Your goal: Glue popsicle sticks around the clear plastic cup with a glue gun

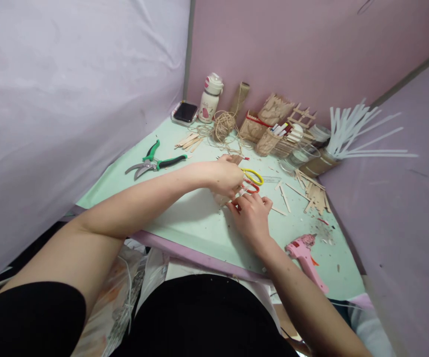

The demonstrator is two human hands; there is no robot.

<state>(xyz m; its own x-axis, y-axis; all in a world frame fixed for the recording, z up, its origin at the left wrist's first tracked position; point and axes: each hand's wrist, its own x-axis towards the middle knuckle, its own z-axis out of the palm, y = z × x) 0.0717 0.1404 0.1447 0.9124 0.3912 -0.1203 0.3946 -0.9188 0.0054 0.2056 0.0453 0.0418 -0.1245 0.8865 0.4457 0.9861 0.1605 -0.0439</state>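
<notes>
My left hand reaches across the table with its fingers closed around a flat brown wooden piece, whose ends show beyond the hand. The middle of that piece is hidden under my palm. Just nearer to me and to the right, my right hand has curled fingers, with thumb and fingertips pressed close to the near end of the piece. What lies between those fingertips is too small to make out. Right beside both hands lie scissors with one yellow and one red handle loop; their blades are hidden.
Green-handled pruning shears lie at left, a pink glue gun at right. Craft sticks are scattered at right, more at the back. Behind stand a bottle, a twine ball, stick-built holders and white glue sticks.
</notes>
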